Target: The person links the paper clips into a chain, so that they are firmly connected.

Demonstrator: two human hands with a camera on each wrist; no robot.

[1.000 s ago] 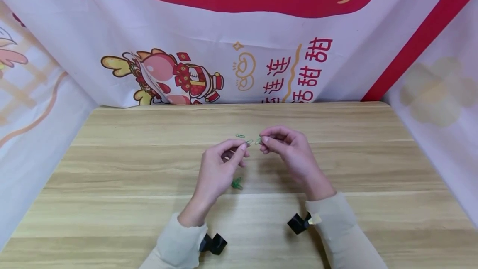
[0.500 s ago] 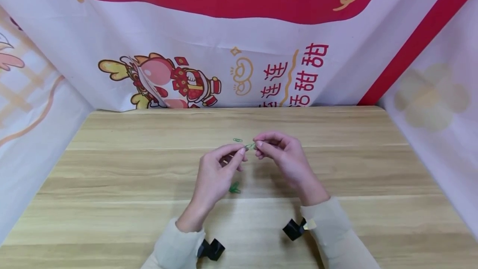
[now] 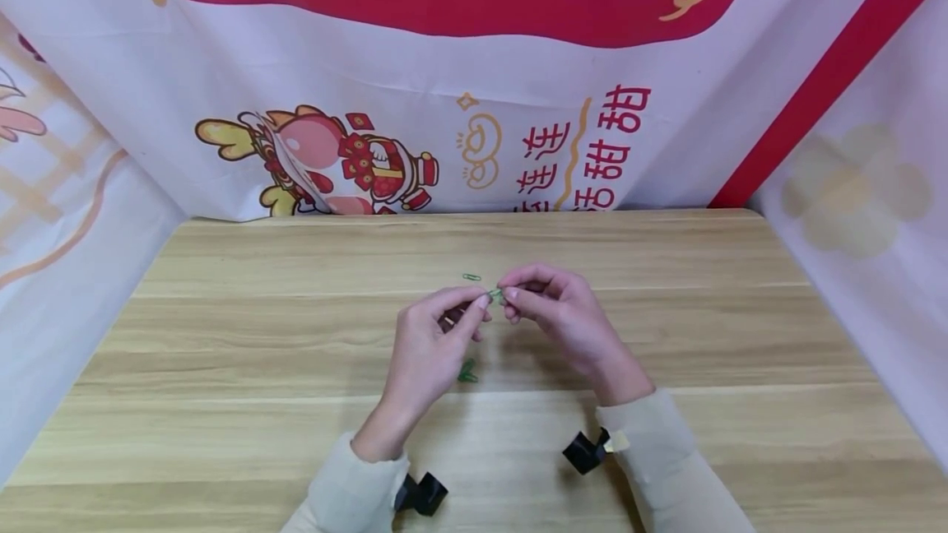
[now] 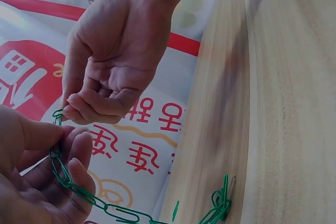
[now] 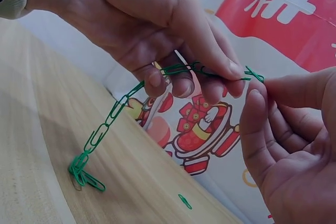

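Observation:
Green paper clips linked into a chain (image 5: 116,107) trail from my left hand (image 3: 433,340), whose thumb and index finger pinch its upper end. The chain slopes down across the left fingers to a small tangle of green clips (image 3: 467,371) on the table. At the tip, my right hand (image 3: 563,315) pinches another green paper clip (image 5: 254,74) between thumb and index finger. Both hands' fingertips nearly meet above the table, and the two clips meet or overlap there. Whether they are linked cannot be seen, as fingertips partly cover them.
A single loose green paper clip (image 3: 471,277) lies on the wooden table (image 3: 296,336) beyond the hands. Printed cloth (image 3: 415,64) hangs behind the table's far edge and along both sides. Small black devices (image 3: 585,452) sit at both wrists.
The right hand has moved left toward the left hand, closing the gap between the two clips. Both hands keep their pinch. The head view has shifted slightly.

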